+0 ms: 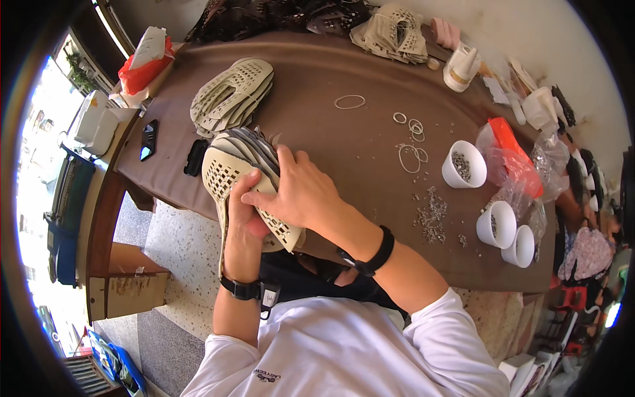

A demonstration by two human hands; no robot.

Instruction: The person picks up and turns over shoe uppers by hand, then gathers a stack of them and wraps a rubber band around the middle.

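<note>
A stack of beige shoe uppers (233, 157), punched with rows of holes, is tilted up at the table's near left edge. My left hand (246, 210) grips it through the opening of the top upper, thumb pressed on the edge. On the right side my right hand (304, 188) is closed round the stack, its thumb beside the left thumb and its fingers over the far edge. Grey layers show between the beige ones. Just beyond lies another pile of beige perforated uppers (231, 96). Part of the held stack's underside is hidden.
On the brown-covered table (344, 152) lie pale rubber bands (349, 102) and a scatter of small metal pieces (431, 218). White cups (456, 173) stand at the right near clear and red plastic bags (512, 162). A phone (149, 140) rests at left; more uppers (391, 36) sit at the back.
</note>
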